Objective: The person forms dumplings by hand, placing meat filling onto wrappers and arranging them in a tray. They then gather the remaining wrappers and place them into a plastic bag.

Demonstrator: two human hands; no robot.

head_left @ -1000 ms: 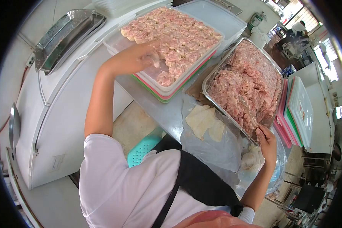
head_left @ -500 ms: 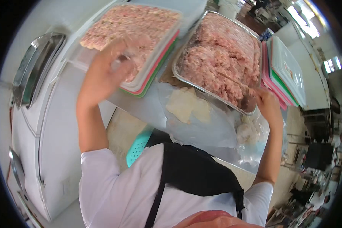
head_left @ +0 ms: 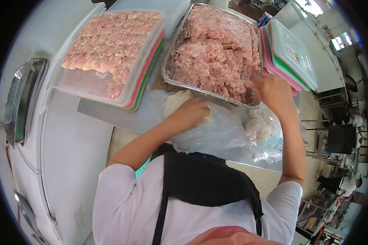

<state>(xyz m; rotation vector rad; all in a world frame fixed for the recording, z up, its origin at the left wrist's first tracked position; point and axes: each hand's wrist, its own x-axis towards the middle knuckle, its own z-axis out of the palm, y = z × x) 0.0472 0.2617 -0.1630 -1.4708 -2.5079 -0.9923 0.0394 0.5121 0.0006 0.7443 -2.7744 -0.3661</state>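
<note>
A worker's left hand (head_left: 191, 113) is pressing down, fingers curled, on a stack of pale dumpling wrappers (head_left: 176, 102) lying on a clear plastic sheet (head_left: 216, 134) at the near edge of a steel table (head_left: 110, 116). The wrappers are sitting just in front of the near rim of a metal tray of minced meat (head_left: 216, 53), almost touching it. The right hand (head_left: 274, 92) is reaching over that tray's near right corner, fingers bent at the rim; whether it is gripping anything cannot be told. Just beside it, more wrappers in a plastic bag (head_left: 259, 128) are resting on the sheet. To the left, a clear plastic container of filled dumplings (head_left: 110, 45) is topping a stack of red and green lids, with bare room along its near side. To the right of the meat tray, stacked container lids (head_left: 292, 53) are leaning close against it. A white chest freezer (head_left: 65, 143) is flanking the table on the left.
</note>
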